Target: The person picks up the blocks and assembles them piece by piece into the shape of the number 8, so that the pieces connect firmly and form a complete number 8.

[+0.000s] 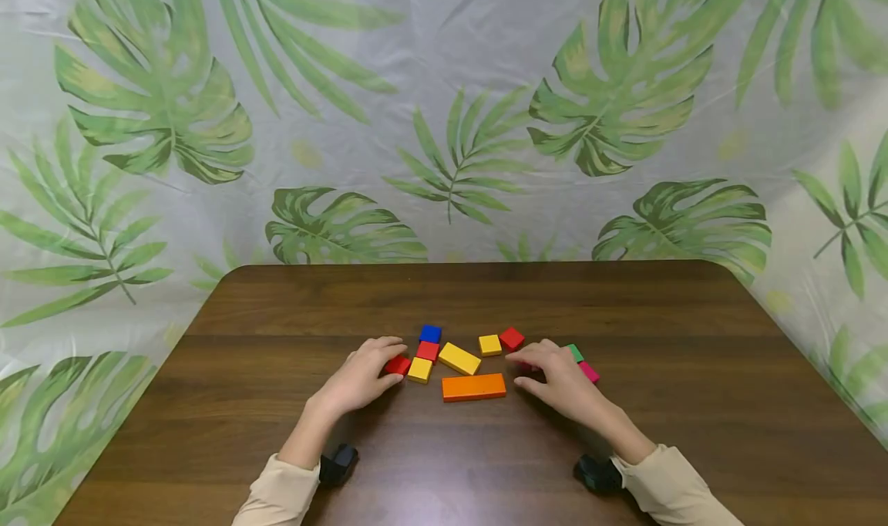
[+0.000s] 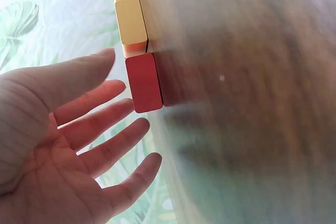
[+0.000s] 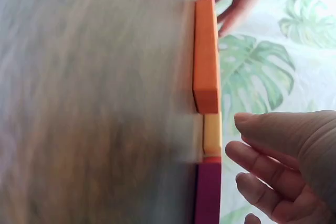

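My left hand (image 1: 359, 375) has its fingers spread beside a red block (image 1: 398, 365) at the left end of the group. In the left wrist view, the thumb and fingers stand apart around that red block (image 2: 144, 82). My right hand (image 1: 558, 375) hovers over the right side, fingers loosely bent and holding nothing. Under it, a magenta block (image 3: 208, 192) is partly hidden. Past its knuckles show a green block (image 1: 575, 352) and a pink block (image 1: 589, 372). Between the hands lie a long orange block (image 1: 475, 387) and a yellow block (image 1: 459, 359).
Near the left hand, a blue block (image 1: 431, 334), a second red block (image 1: 428, 351) and a small yellow block (image 1: 419, 370) form a slanted row. Farther right sit another yellow block (image 1: 489, 345) and red block (image 1: 512, 338). The brown table (image 1: 451, 464) meets a leaf-patterned cloth (image 1: 472, 63) behind.
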Available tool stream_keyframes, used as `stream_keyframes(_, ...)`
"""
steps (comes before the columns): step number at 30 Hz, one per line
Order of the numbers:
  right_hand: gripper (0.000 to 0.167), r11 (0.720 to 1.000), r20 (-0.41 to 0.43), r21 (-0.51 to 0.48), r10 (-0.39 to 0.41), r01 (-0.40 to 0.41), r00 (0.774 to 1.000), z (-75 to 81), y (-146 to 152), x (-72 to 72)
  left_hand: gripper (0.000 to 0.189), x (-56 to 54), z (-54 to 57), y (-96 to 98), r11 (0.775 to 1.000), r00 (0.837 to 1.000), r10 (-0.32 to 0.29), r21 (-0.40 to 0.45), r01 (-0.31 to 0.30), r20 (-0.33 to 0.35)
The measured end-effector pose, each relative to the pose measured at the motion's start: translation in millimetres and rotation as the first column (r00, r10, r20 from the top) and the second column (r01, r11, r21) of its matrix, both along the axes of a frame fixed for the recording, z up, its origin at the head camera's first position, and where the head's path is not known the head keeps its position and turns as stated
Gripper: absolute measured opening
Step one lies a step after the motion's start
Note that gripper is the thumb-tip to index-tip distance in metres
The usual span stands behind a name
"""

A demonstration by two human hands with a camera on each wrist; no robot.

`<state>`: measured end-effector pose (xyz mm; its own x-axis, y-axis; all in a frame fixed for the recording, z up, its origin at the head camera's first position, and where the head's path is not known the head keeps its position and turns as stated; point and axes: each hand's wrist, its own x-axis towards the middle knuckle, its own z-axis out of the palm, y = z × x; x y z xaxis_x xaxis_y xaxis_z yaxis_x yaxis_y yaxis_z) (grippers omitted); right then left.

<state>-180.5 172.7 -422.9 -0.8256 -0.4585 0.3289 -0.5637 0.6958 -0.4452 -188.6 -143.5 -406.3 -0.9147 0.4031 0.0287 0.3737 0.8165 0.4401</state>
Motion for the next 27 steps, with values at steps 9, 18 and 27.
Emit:
stream_keyframes(9,0.024,1.000,0.027,0.010,0.006,-0.006,1.000,-1.1,-10,1.9,0.029,-6.7,-1.1,-2.9,0.996,0.992,-0.093,0.007,0.094,-0.082)
stream_keyframes(18,0.026,0.998,0.025,0.048,0.034,-0.035,0.999,-3.3,-12,4.0,0.028,-8.4,0.3,-6.7,0.991,0.988,-0.123,0.036,0.127,-0.093)
stream_keyframes(27,0.022,0.997,0.028,0.049,0.059,-0.060,0.998,-5.5,-15,2.8,0.032,-10.2,-0.5,-17.4,0.990,0.993,-0.113,0.077,0.115,-0.028)
